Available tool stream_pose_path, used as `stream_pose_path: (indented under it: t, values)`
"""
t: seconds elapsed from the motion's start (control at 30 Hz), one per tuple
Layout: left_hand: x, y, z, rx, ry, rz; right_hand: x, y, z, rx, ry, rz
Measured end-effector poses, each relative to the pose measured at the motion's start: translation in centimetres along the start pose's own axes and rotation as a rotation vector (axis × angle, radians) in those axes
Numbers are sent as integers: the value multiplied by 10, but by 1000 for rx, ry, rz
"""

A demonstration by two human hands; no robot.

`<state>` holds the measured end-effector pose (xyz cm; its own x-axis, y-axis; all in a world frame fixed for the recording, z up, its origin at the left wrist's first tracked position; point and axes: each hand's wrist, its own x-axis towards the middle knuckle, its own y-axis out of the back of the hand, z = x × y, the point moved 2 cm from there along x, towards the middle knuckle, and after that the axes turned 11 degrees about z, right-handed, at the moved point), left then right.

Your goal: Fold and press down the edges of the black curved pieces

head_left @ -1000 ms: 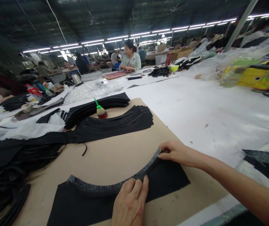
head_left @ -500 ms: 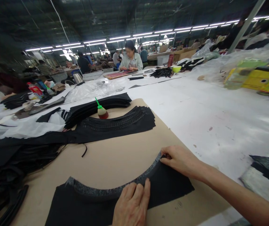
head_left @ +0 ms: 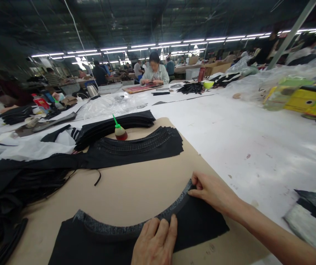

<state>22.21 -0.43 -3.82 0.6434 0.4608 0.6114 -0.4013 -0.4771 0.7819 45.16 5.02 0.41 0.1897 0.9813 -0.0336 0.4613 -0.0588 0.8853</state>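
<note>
As right grip (head_left: 213, 193) pinches, fabric (head_left: 108, 247) lies mostly leftward.

Right grip (head_left: 215, 192) in a pinch

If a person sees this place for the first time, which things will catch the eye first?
The curved black piece in front stands out, the left hand on it, the right hand pinching its edge. Beyond it, a green-tipped bottle stands between two black stacks. A bright yellow object is at far right.
</note>
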Motion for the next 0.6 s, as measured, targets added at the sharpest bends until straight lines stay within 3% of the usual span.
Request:
stream_pose_path:
  t: [0.43,0.6]
  values:
    - [-3,-1,0,-8,-1,-50,-11,-1,6,118,61,-2]
    - [6,9,-1,-62,12,-45,-13,-9,13,97,144,-4]
